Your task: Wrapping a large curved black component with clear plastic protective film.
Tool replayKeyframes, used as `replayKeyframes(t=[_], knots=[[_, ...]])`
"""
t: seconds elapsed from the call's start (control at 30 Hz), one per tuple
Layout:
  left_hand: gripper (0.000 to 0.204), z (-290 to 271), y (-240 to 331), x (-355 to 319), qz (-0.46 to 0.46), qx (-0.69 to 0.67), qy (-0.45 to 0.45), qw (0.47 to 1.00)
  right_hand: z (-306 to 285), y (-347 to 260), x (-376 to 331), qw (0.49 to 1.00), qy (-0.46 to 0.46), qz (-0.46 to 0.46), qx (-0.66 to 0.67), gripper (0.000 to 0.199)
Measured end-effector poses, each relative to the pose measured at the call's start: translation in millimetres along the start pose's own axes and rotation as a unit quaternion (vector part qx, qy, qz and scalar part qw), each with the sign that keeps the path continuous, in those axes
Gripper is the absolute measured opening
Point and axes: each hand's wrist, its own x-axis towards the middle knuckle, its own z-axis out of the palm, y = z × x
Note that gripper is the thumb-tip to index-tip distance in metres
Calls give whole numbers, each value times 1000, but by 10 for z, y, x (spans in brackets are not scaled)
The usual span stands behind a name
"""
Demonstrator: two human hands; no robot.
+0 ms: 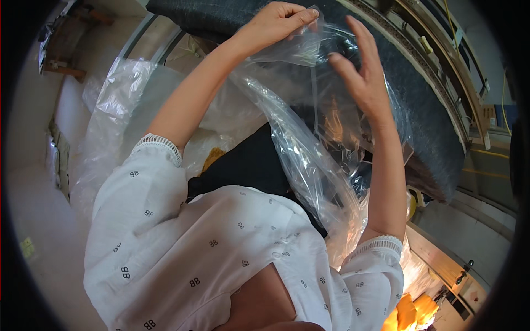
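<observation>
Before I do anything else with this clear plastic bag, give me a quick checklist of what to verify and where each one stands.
1. Left hand pinching the top edge of the clear plastic bag: ok.
2. Right hand gripping the bag: not ok; fingers spread, only resting against the film.
3. Bag mouth open: cannot tell; the film is crumpled.
4. Bag contents: cannot tell; only dark shapes show through.
5. Bag hanging free down past the black fabric: ok.
6. Dark grey padded surface behind the bag free of snags: cannot tell.
</observation>
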Motion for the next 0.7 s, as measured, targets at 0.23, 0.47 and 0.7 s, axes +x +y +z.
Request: replayKeyframes(t=[0.23, 0.47, 0.7], knots=[[31, 34, -223, 173, 83, -52, 37, 995, 195, -109, 252, 997, -14, -76, -11, 24], [27, -101, -46, -171, 244, -19, 123, 962, 263, -170, 307, 990, 47, 105, 81, 14], [16, 39, -73, -328, 238, -54, 141, 960, 317, -230, 342, 977, -23, 159, 142, 16]])
